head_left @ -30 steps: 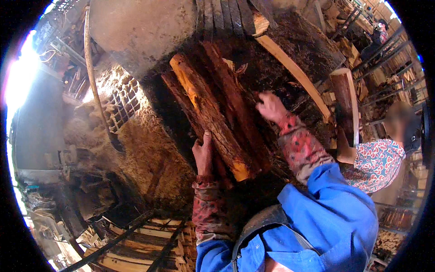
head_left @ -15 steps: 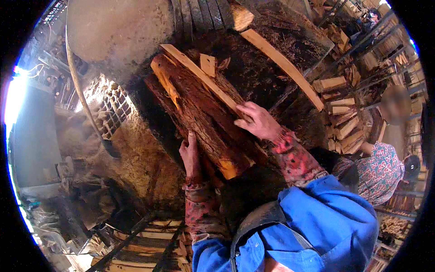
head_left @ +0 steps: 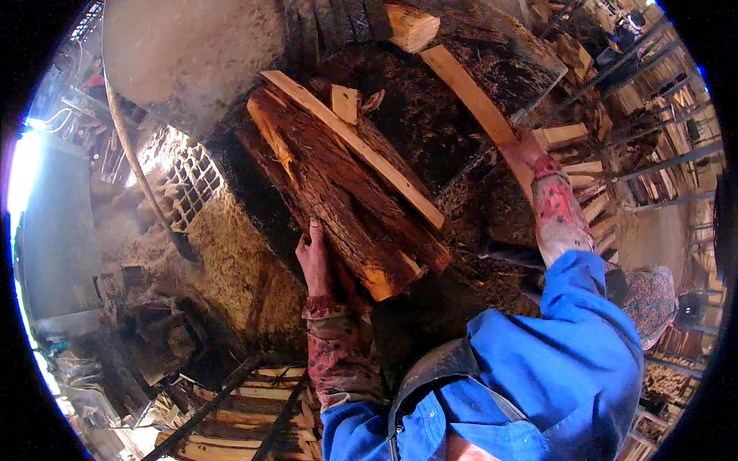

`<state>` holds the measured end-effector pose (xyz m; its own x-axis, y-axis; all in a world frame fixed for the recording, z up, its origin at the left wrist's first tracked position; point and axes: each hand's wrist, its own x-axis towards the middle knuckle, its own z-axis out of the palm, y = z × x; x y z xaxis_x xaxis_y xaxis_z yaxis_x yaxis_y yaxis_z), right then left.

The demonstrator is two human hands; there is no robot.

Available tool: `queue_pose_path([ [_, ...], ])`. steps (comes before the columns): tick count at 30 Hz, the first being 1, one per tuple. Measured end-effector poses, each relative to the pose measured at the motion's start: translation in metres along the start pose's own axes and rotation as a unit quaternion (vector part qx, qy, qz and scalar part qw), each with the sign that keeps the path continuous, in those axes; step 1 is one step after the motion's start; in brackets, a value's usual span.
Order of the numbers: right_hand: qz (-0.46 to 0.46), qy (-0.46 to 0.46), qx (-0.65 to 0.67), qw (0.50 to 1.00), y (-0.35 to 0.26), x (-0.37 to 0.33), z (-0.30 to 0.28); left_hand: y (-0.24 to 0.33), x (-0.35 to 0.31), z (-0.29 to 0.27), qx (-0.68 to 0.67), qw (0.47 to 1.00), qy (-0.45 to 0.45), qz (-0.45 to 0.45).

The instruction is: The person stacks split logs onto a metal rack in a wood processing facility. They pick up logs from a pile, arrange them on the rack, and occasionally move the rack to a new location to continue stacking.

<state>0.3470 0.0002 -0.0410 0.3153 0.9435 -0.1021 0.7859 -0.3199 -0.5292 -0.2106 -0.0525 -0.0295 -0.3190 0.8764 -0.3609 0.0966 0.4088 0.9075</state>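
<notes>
In front of me lies a bark-covered log (head_left: 330, 184), split-looking, with bright orange bare patches. My left hand (head_left: 314, 261) grips its lower left side, thumb up along the bark and the other fingers partly hidden. A long pale wooden strip (head_left: 357, 150) rests lengthwise on the log, with no hand on it. Off to the right, my right hand (head_left: 526, 152) is closed around a second, wider wooden board (head_left: 469, 91), about two-thirds of the way down its length. A small wood block (head_left: 345, 104) sits beside the strip.
A large round dusty surface (head_left: 192, 54) fills the upper left. Beside it leans a long wooden handle (head_left: 127, 138) near a metal mesh (head_left: 192, 184). Stacked split wood (head_left: 588, 169) lines the right. Another person in patterned clothing (head_left: 649, 303) is at the right. A slatted wood pile (head_left: 238, 411) stands lower left.
My right hand has let go of the strip on the log and moved right onto the wider board, which has shifted slightly. My left hand stays at the log's side.
</notes>
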Motion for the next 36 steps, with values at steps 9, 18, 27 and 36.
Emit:
queue_pose_path([
  [9,-0.067,0.046,0.149,0.986,-0.067,-0.169,0.024,0.006,-0.004,0.008,-0.069,0.995,-0.051,0.054],
  [18,-0.246,0.135,0.046,0.959,-0.191,-0.099,0.043,0.031,-0.02,0.012,-0.015,0.999,-0.042,0.016],
  [27,-0.29,-0.015,0.099,0.952,-0.244,-0.065,0.077,0.04,-0.03,0.009,-0.058,0.995,-0.075,0.029],
  [36,-0.235,-0.025,0.105,0.966,-0.227,-0.061,0.109,0.058,-0.048,0.015,0.003,1.0,-0.019,0.015],
])
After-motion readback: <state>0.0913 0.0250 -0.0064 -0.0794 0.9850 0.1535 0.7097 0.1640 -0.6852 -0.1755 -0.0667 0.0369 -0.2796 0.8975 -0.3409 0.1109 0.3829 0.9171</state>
